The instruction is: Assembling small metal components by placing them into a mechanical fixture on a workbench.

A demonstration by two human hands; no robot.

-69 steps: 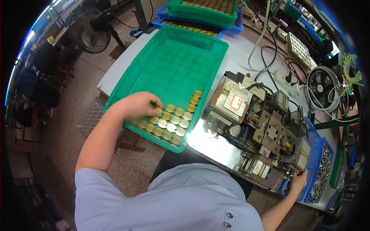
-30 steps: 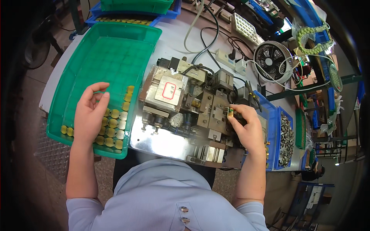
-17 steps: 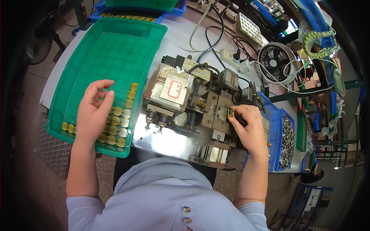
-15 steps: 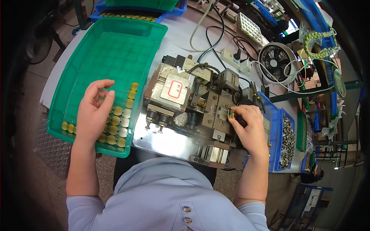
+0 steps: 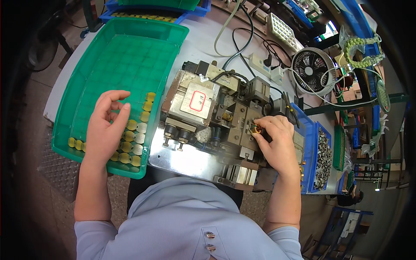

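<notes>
My right hand pinches a small shiny gold-and-dark metal part between thumb and fingertips. It holds the part at the top of a metal fixture on the bench machine; whether the part touches the fixture is hard to tell. Over the green tray hovers my left hand, fingers loosely bent and thumb apart, with nothing in it. Several flat yellowish pieces lie in rows along the tray's near and right sides, some partly behind my left hand.
A machine block with a labelled plate stands between tray and fixture. To the right, a blue bin holds many small metal parts. Behind are a small fan, a power strip with cables, and a white tray.
My right hand has shifted slightly left, bringing the small metal part further over the fixture and turning it. My left hand has hardly moved.
</notes>
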